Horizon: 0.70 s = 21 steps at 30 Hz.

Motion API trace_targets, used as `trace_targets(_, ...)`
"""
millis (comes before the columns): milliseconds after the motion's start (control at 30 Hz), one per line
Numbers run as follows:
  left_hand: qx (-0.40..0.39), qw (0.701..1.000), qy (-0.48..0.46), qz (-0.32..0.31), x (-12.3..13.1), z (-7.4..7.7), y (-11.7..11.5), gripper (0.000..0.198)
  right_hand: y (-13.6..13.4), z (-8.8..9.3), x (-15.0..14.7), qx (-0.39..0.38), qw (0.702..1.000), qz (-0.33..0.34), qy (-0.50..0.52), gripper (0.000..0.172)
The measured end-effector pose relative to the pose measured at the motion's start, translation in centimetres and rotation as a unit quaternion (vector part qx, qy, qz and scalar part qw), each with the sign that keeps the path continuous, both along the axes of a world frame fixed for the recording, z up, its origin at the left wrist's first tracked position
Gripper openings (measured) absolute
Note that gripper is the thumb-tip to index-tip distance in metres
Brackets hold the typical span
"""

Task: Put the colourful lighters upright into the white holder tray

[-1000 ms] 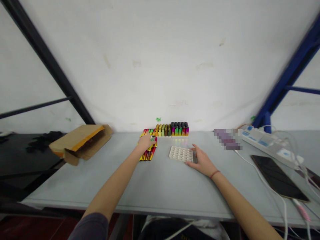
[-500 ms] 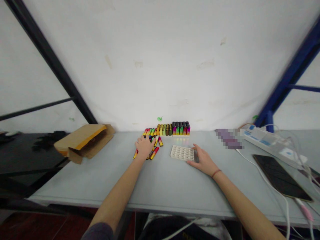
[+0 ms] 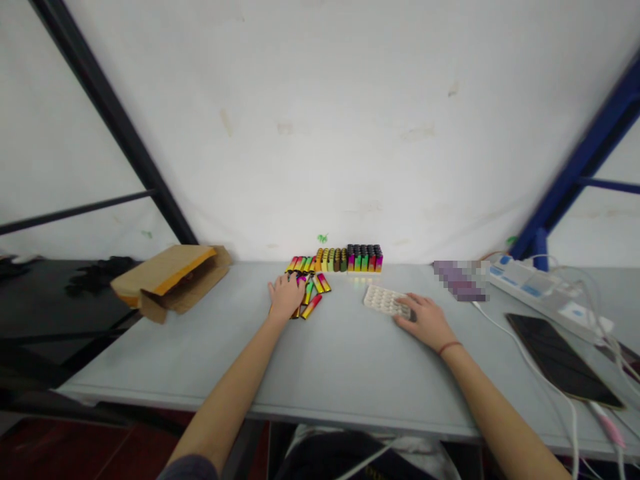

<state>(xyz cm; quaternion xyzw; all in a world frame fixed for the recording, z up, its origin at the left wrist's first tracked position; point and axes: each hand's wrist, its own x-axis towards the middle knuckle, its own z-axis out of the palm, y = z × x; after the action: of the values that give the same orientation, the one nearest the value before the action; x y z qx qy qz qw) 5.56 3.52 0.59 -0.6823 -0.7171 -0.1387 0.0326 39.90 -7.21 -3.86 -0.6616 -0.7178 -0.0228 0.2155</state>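
My left hand [image 3: 287, 297] lies palm down over a loose heap of small colourful tubes [image 3: 312, 306], its fingers spread. The palm hides part of the heap, so whatever lies beneath it cannot be seen. On the right, my right hand [image 3: 424, 320] holds the end of a white tray [image 3: 381, 300] with rows of round hollows, fingers at its far side and thumb at the near side. The tray is tilted slightly on the table. Behind it, a block of upright black-topped tubes [image 3: 365, 259] stands beside rows of yellow and dark tubes [image 3: 331, 260].
An opened cardboard box [image 3: 167, 280] sits at the table's left. On the right are a white power strip [image 3: 545, 290] with cables, a dark phone [image 3: 563, 360] and a pixelated purple item [image 3: 459, 280]. A wall rises behind the table [image 3: 350, 373].
My right hand has moved right with the white tray and turned it a little, its fingers now reaching further over the tray. My left hand stays over the heap, shifted slightly left.
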Motion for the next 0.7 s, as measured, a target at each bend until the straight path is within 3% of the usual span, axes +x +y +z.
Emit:
trace_targets(133, 0.006, 1.000, 0.007, 0.002, 0.2, 0.0, 0.3, 0.049, 1.8, -0.1, 2.5, 0.006, 0.993, -0.099, -0.056, 0.035)
trace_targets(333, 0.006, 0.999, -0.042, 0.012, 0.2, -0.1, 0.8, 0.048, 6.8, 1.7, 2.6, -0.069, 0.985, -0.151, -0.045, 0.039)
trace_targets(400, 0.002, 0.998, -0.063, 0.008, -0.7, -0.2, 1.2, 0.047, 7.7, 2.1, 1.7, -0.040, 0.984, -0.172, -0.029, 0.042)
trace_targets(467, 0.000, 0.996, -0.072, -0.052, -2.4, -0.3, 1.6, 0.048, 7.8, 2.2, -0.1, 0.036, 0.983, -0.178, -0.018, 0.047)
trace_targets(533, -0.009, 0.984, -0.071, -0.161, -4.6, -0.5, 1.7, 0.052, 7.3, 2.1, -2.8, 0.085, 0.992, -0.089, -0.013, 0.047)
trace_targets(600, -0.040, 0.963, -0.063, -0.260, -6.8, -0.8, 1.5, 0.063, 6.7, 1.8, -6.5, 0.064, 0.996, 0.066, -0.013, 0.052)
trace_targets(667, -0.078, 0.948, -0.047, -0.306, -8.4, -1.0, 1.0, 0.079, 6.6, 1.5, -10.6, 0.022, 0.982, 0.185, -0.014, 0.066)
trace_targets(700, -0.089, 0.944, -0.038, -0.315, -8.8, -1.2, 0.8, 0.084, 6.7, 1.4, -12.6, -0.007, 0.977, 0.211, -0.013, 0.078)
